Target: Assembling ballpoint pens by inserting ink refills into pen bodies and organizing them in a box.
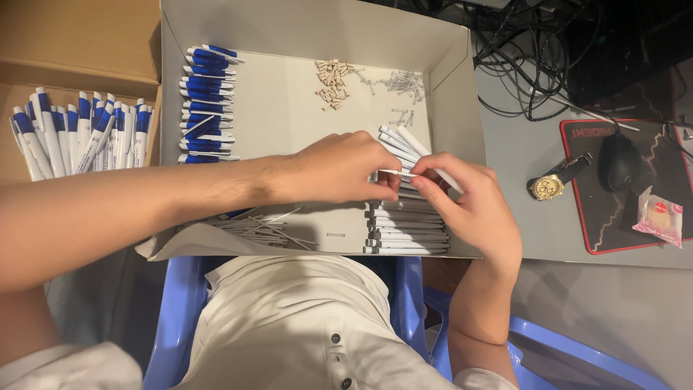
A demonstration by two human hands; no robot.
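- I see 2 bare hands meeting at the centre of the frame: the left hand [339,167] reaches in from the left edge, and the right hand [462,202] comes up from the lower right.
- Both hands pinch the same thin white refill tube [393,173]; each is closed on 1 end, fingertips almost touching.
- The tube's long axis runs left to right across the frame, level between the 2 hands, and neither hand is clearly nearer.
- Directly under the hands, toward the lower centre, lies a stack of white pen barrels [408,235] inside a shallow white cardboard tray [462,108].
- At the upper left of the tray I see a column of blue pen parts [206,101].
- At the tray's upper middle sit small tan pieces [332,81] and tiny springs [404,83].
- Finished blue and white pens [79,137] fill a brown box at the far left.
- At the right, well apart, a gold wristwatch [552,184] lies on the desk.
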